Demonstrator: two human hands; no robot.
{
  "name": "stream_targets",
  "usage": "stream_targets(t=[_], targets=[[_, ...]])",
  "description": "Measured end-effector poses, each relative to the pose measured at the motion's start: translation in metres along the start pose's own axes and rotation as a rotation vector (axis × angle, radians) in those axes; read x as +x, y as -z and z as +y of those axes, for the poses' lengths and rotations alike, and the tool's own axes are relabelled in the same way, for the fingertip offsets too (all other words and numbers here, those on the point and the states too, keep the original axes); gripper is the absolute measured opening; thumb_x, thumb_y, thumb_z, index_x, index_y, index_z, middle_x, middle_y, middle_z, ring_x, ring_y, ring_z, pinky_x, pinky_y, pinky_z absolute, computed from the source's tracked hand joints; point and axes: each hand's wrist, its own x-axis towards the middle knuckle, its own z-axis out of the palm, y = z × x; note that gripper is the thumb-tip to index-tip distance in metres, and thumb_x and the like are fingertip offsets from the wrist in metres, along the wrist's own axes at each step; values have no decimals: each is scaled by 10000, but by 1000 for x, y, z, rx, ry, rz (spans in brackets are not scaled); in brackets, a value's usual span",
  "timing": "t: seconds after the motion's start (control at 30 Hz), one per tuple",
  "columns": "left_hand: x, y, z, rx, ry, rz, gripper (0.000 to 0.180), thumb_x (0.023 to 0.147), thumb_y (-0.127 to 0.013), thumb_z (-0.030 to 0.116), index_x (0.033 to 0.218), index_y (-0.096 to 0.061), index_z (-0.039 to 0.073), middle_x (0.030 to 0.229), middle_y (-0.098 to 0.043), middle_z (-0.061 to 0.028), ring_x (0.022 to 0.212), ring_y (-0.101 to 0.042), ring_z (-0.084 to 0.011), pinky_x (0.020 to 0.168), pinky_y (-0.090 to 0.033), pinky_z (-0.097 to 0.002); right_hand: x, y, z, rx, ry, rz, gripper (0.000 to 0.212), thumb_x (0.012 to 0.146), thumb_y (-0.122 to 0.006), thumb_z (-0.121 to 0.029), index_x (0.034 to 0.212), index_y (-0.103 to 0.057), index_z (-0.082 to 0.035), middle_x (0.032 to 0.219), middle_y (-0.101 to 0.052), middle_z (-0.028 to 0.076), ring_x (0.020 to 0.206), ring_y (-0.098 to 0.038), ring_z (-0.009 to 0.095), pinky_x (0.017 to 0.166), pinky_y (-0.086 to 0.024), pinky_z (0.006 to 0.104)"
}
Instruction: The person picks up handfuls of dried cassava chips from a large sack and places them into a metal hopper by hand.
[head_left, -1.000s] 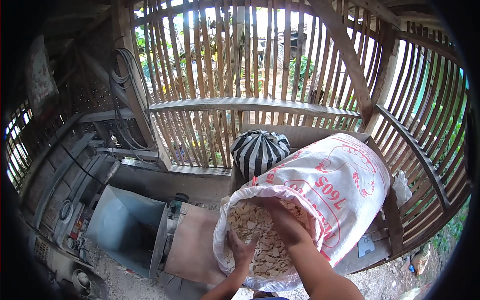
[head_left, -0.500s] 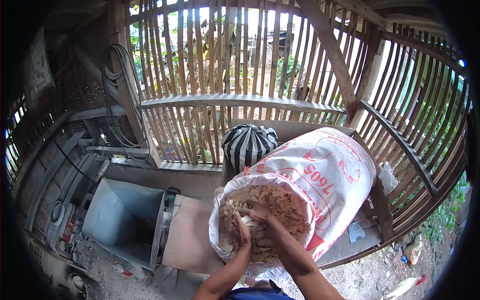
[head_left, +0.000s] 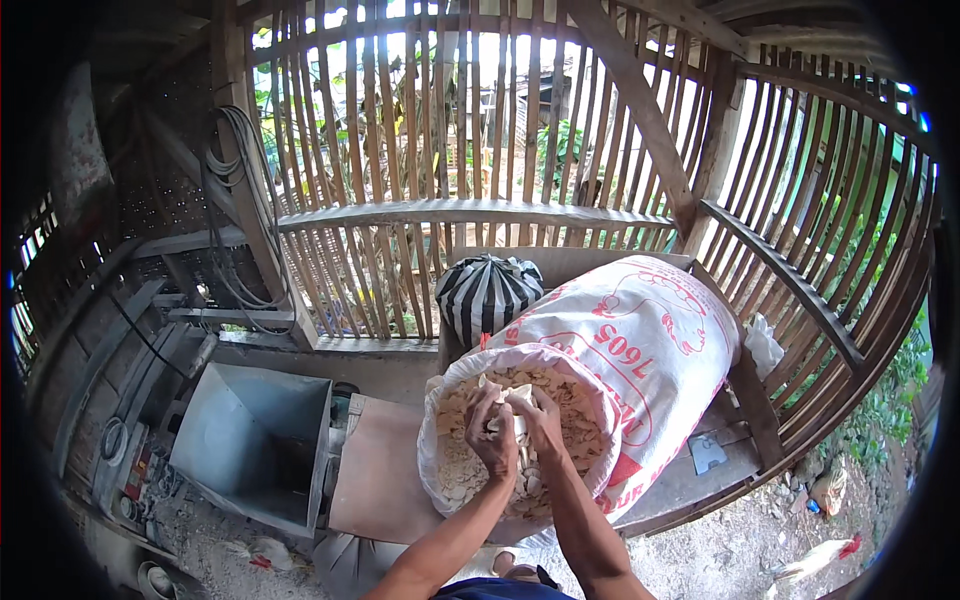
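An open white sack (head_left: pixel 430 462) full of pale, dry, flat chips (head_left: pixel 585 425) stands in front of me. Over its mouth my left hand (head_left: pixel 491 432) and my right hand (head_left: pixel 543 420) meet, fingers curled and closed. Between them they grip a few pale chips (head_left: pixel 519 394), whose tips stick out above the fingers. Other loose chips lie under and around both hands; what the palms cover is hidden.
A big white sack with red print (head_left: pixel 650 340) leans at the right, behind it a black-and-white striped bundle (head_left: pixel 488 290). To the left stand a brown board (head_left: pixel 385 470) and a metal hopper (head_left: pixel 250 400). A chicken (head_left: pixel 815 560) is on the ground at the right.
Both hands have come up from among the chips and closed together on several of them. At the lower left a chicken shows more fully. The whole view has shifted slightly.
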Motion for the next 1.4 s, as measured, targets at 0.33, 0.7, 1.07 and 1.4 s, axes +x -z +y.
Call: stream_targets(t=[0.33,0.7,1.07,1.4], targets=[[72,5,68,-64,-204,6,270,815,-684,47,1076,-713,-15,1203,-661,-158,1211,-574,-308,1051,-445,-412,17,-49,-72,55,230,-36,301,859,-693,-197,1078,-688,10,955,-718,96,853,-658,168,781,-504,301],[197,161,175,196,-558,257,237,835,-666,35,1054,-694,-51,1153,-671,-156,1117,-621,-285,1008,-469,-389,-13,-265,-146,387,232,-464,223,886,-678,-177,1023,-706,-3,890,-697,50,769,-614,109,674,-477,263],[194,282,155,364,-276,341,236,834,-695,93,1022,-699,-50,990,-709,-124,937,-653,-226,872,-503,-345,-49,-360,-71,474,-167,-647,264,864,-696,-151,1067,-658,13,909,-690,74,744,-649,141,639,-503,277],[194,294,156,356,-79,360,262,859,-688,179,990,-683,-47,843,-680,-88,746,-608,-148,687,-499,-312,-53,-351,-77,392,-85,-684,213,833,-738,-82,1003,-662,23,882,-703,99,721,-669,156,622,-520,292]])
